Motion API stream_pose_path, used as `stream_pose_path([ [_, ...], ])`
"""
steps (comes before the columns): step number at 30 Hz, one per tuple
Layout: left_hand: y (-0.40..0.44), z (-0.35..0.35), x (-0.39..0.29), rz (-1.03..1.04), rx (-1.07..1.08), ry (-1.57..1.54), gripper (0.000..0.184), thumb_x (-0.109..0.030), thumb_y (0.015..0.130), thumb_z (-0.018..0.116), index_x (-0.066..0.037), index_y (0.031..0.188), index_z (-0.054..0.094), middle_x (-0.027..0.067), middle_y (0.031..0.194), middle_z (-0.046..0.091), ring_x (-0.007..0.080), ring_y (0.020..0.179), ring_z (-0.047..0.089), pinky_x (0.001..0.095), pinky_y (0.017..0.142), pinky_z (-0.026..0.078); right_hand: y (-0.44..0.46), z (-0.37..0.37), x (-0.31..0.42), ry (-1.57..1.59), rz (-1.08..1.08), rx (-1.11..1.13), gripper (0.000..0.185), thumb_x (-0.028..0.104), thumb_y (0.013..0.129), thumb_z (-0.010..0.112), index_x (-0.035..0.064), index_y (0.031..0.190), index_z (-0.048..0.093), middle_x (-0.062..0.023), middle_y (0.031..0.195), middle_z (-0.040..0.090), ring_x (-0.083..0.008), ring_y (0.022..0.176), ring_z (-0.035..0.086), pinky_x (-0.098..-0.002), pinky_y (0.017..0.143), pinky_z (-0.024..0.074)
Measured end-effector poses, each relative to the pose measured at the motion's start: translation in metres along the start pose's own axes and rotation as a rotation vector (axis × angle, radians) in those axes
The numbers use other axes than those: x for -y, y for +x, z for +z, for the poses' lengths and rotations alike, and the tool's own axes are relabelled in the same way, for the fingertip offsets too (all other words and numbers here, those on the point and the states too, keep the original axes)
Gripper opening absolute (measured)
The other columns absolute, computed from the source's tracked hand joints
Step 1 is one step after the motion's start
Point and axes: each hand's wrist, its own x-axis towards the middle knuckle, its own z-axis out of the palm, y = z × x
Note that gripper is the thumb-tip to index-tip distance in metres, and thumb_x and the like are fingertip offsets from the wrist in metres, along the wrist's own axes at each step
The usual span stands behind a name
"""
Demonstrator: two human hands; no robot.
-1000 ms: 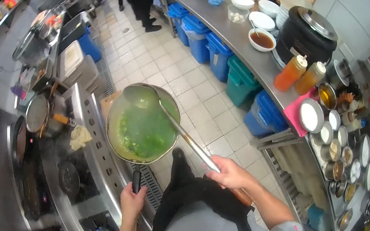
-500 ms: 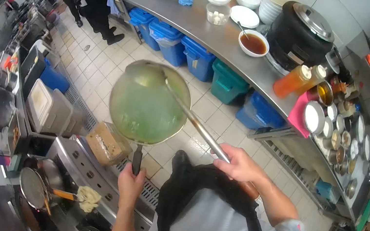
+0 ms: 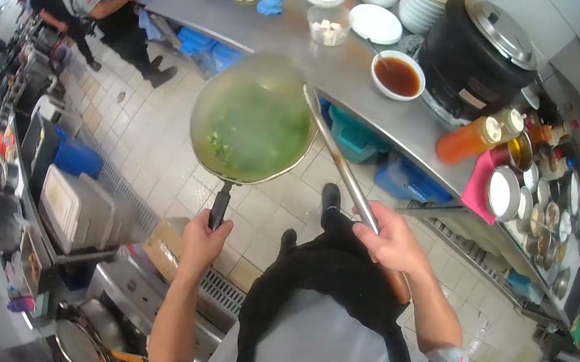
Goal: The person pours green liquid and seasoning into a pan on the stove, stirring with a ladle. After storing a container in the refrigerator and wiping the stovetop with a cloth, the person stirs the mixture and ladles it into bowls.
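Note:
My left hand (image 3: 205, 240) is wrapped round the black handle (image 3: 220, 204) of a wok (image 3: 210, 161), which is held out over the floor close to the counter. Steaming green liquid (image 3: 253, 124) with small chopped green pieces fills much of the wok. My right hand (image 3: 394, 240) grips the long metal shaft of a ladle (image 3: 340, 160), whose wooden end comes out below the hand. The ladle's far end is at the wok's right rim; its bowl is not clearly visible through steam and blur.
The steel counter (image 3: 283, 46) ahead holds a bowl of brown sauce (image 3: 397, 76), a tub of white cubes (image 3: 327, 31), a black soup warmer (image 3: 474, 58) and orange squeeze bottles (image 3: 468, 139). Bins stand beneath. A stove (image 3: 132, 285) is lower left; two people stand far left.
I have moved closer to the counter with the wok, and the stove has slipped lower in view. The ladle's head has shifted from inside the wok to its right rim.

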Motion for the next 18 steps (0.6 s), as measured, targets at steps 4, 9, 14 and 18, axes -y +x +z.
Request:
stream_pose_path([
  [4, 0.042, 0.011, -0.029, 0.010, -0.005, 0.016, 0.032, -0.025, 0.083, 0.078, 0.000, 0.080, 0.060, 0.0032, 0.058, 0.049, 0.0144, 0.054, 0.044, 0.0348, 0.051, 0.037, 0.049, -0.032, 0.010, -0.104, -0.069, 0.016, 0.024, 0.019, 0.097, 0.065, 0.0046, 0.115, 0.060, 0.0001, 0.075, 0.056, -0.0098, 0.062, 0.051, -0.0296, 0.055, 0.0441],
  [9, 0.083, 0.024, -0.067, -0.037, -0.040, 0.064, 0.033, -0.027, 0.083, 0.077, 0.000, 0.080, 0.060, 0.0056, 0.058, 0.050, 0.0159, 0.054, 0.045, 0.0369, 0.052, 0.038, 0.123, -0.081, 0.039, -0.254, -0.097, 0.054, 0.027, 0.023, 0.096, 0.066, 0.0040, 0.114, 0.060, -0.0057, 0.073, 0.055, -0.0147, 0.065, 0.052, -0.0341, 0.060, 0.0442],
  [14, 0.131, 0.016, -0.100, -0.060, -0.087, 0.147, 0.032, -0.027, 0.084, 0.075, 0.001, 0.081, 0.059, 0.0136, 0.060, 0.055, 0.0278, 0.055, 0.053, 0.0413, 0.055, 0.042, 0.194, -0.103, 0.077, -0.362, -0.104, 0.052, 0.030, 0.024, 0.095, 0.065, 0.0019, 0.113, 0.058, -0.0129, 0.068, 0.056, -0.0194, 0.065, 0.054, -0.0378, 0.062, 0.0457],
  [18, 0.180, -0.001, -0.121, -0.057, -0.062, 0.207, 0.032, -0.026, 0.085, 0.074, 0.001, 0.083, 0.058, 0.0194, 0.064, 0.058, 0.0380, 0.061, 0.060, 0.0439, 0.059, 0.046, 0.239, -0.100, 0.091, -0.460, -0.065, 0.032, 0.034, 0.025, 0.095, 0.063, 0.0004, 0.118, 0.056, -0.0209, 0.073, 0.062, -0.0304, 0.066, 0.062, -0.0418, 0.065, 0.0492],
])
